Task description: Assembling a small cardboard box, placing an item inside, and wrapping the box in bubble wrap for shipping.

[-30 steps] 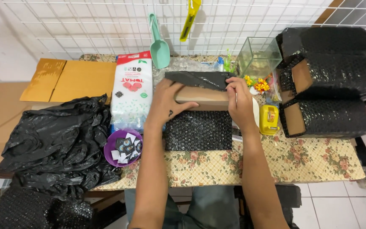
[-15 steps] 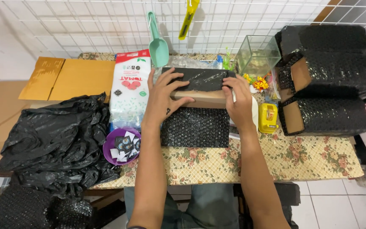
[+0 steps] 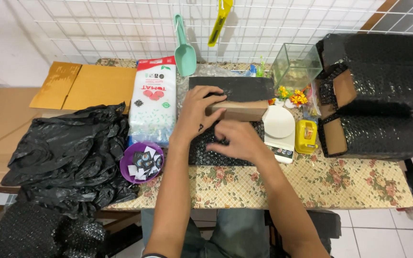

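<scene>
The table (image 3: 311, 186), covered in a flowered cloth, carries everything else, and the cardboard box (image 3: 242, 110) near its middle serves as the landmark. Far to the left of the box lies a heap of black plastic bags (image 3: 68, 153); to its right stand bundles wrapped in black bubble wrap (image 3: 383, 95). A sheet of black bubble wrap (image 3: 230, 88) runs under the box, showing behind it and in front of it. Just left of the box stands a white packet with a red top (image 3: 153, 100), and in front of that a purple bowl (image 3: 142, 162) of small cards. Right of the box sit a white scale (image 3: 279, 124) and a yellow tape dispenser (image 3: 306, 136). The left hand (image 3: 199, 112) rests open, fingers spread over the box's left end, pressing it down. The right hand (image 3: 237, 138) lies flat, fingers loosely together, on the bubble wrap just in front of the box, gripping nothing.
</scene>
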